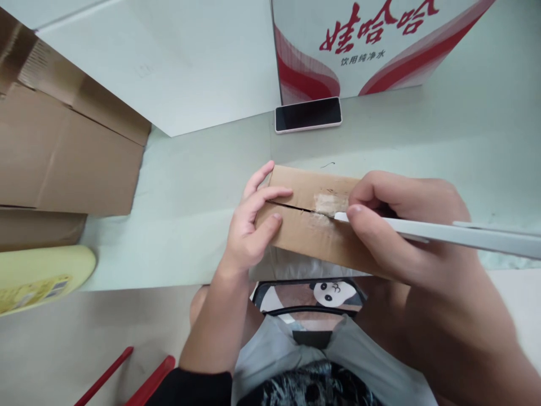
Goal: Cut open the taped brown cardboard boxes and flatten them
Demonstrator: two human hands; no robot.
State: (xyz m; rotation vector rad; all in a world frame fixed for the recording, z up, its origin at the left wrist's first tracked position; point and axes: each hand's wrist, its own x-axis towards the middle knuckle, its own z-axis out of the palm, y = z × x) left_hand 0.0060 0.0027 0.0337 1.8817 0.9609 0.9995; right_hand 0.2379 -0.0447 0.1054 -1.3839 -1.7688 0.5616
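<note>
A small brown cardboard box lies near the table's front edge, with a dark seam along its top. Peeling, roughened clear tape covers the seam's middle. My left hand grips the box's left end, with thumb and index finger on top and another finger at the far corner. In my closed right hand is a long, slim white knife-like tool. Its tip touches or nearly touches the tape at the seam; the blade is hard to make out. My right hand hides the box's right end.
A phone lies before a red-and-white carton. Beside it stands a large white box. Brown cartons and a yellow bottle are at left. Below the table are a panda-print bag and red bars.
</note>
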